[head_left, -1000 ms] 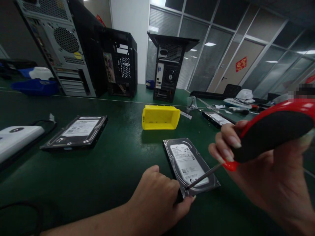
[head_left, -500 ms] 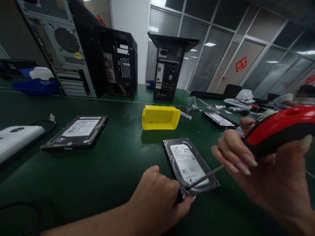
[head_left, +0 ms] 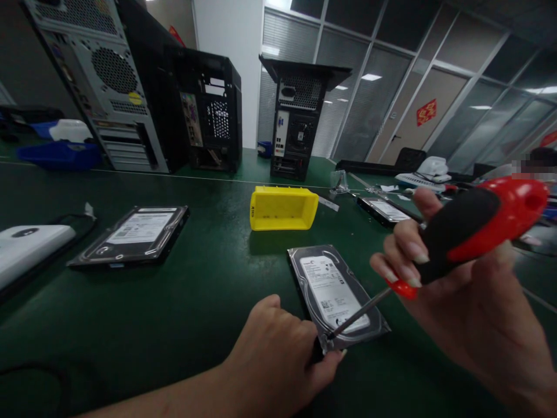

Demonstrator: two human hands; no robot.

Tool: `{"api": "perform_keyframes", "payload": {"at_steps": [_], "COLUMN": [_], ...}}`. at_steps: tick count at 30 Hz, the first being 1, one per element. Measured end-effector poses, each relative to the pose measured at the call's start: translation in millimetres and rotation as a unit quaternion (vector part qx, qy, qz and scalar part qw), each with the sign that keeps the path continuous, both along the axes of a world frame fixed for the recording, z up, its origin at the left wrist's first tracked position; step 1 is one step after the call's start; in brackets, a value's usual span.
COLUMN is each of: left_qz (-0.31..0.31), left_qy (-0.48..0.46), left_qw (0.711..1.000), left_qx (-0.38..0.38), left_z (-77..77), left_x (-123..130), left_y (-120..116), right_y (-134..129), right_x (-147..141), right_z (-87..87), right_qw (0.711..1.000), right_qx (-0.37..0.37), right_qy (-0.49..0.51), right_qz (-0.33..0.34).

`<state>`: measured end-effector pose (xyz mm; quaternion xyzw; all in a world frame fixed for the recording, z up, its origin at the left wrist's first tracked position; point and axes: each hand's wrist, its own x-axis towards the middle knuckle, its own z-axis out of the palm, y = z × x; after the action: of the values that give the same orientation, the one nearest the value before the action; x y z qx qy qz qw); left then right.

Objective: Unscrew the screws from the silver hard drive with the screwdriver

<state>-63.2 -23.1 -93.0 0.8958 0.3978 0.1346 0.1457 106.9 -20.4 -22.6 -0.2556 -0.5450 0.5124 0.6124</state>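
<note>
A hard drive (head_left: 333,290) with a white label lies on the green table in front of me. Its near left corner is gripped by my left hand (head_left: 278,354), thumb at the front edge and fingers curled in at the side. My right hand (head_left: 470,307) is closed around the thick red and black handle of a screwdriver (head_left: 461,226). The shaft slants down to the left across the drive, and its tip meets the drive's near left corner beside my left hand. Whether a screw sits under the tip is too small to tell.
A yellow bin (head_left: 284,209) stands behind the drive. Another hard drive (head_left: 133,232) lies to the left, near a white device (head_left: 30,249); a third drive (head_left: 385,210) is at the right. Computer cases (head_left: 298,122) line the back. Part of another person (head_left: 542,162) shows far right.
The screwdriver's handle has turned in my right hand, so more black grip and a red collar by the shaft now show. The tip, the drive and my left hand stay put.
</note>
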Motion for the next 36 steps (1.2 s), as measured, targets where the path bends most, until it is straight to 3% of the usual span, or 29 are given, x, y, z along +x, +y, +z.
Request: {"api": "perform_keyframes", "payload": {"at_steps": [7, 15, 22, 26, 36], "left_qz": [-0.003, 0.001, -0.001, 0.001, -0.001], "left_qy": [0.000, 0.001, -0.005, -0.005, 0.000], "left_qw": [1.000, 1.000, 1.000, 1.000, 1.000], "left_qx": [-0.005, -0.006, -0.011, -0.008, -0.013], "left_z": [0.0, -0.1, -1.8, -1.3, 0.3], "left_x": [-2.6, -0.1, -1.8, -1.1, -0.7], "left_y": [-0.3, 0.8, -1.0, -0.9, 0.3], "right_y": [0.3, 1.7, 3.9, 1.7, 5.7], "right_x": [-0.9, 0.6, 3.1, 2.5, 5.6], "right_z": [-1.3, -0.7, -3.6, -2.2, -4.8], "right_qw": [0.999, 0.999, 0.998, 0.996, 1.000], "right_qx": [-0.016, -0.034, -0.030, -0.036, -0.026], "right_qy": [0.041, 0.025, 0.017, 0.034, 0.007], "right_qz": [0.013, -0.031, 0.057, 0.069, 0.002]}}
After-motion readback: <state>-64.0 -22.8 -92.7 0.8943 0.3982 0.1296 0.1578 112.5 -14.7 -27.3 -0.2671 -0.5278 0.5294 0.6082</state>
